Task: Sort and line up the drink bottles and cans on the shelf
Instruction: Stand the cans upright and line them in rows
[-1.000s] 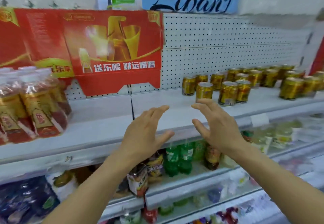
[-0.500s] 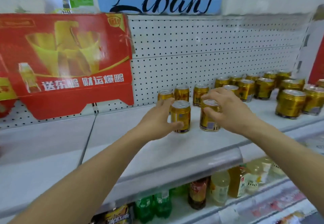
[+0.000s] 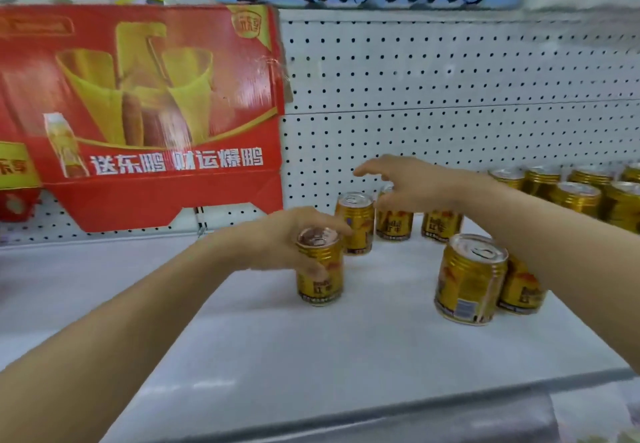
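Gold can (image 3: 320,271) (silver lid, upright) in left hand (image 3: 287,238) grip.

The shelf (image 3: 311,356) carries all cans. The front-left can (image 3: 319,269) stands at the 9 o'clock side of the group, with the left hand (image 3: 287,238) on it. At its 1 o'clock stands a second can (image 3: 356,222), with two more cans (image 3: 394,226) in a row toward 3 o'clock along the pegboard (image 3: 450,96) behind. The right hand (image 3: 412,182) is above that row. At 3 o'clock of the front-left can stands the nearest can (image 3: 467,279), another can (image 3: 521,290) just behind it. Further cans (image 3: 581,193) cluster at 2 o'clock. The carton (image 3: 138,113) stands at 10 o'clock against the pegboard.
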The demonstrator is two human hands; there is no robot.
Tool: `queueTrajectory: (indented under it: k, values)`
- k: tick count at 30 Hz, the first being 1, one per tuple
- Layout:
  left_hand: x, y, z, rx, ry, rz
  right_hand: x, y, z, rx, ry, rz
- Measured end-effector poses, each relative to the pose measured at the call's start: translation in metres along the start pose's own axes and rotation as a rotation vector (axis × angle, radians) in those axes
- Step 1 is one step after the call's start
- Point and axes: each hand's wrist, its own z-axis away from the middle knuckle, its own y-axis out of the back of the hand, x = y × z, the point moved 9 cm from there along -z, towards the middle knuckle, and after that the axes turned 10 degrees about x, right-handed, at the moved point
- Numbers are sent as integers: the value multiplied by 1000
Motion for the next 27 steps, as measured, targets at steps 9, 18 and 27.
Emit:
queueTrajectory:
  k: [9,18,27]
  values:
    - [-47,40,17,176,208,-58,-3,-48,-27,-318,15,-127]
    - [-49,48,10,332,231,-183,-31,-45,-9,-243,61,-121]
    - [-53,54,21,370,223,-191,-47,-46,-5,-239,80,-188]
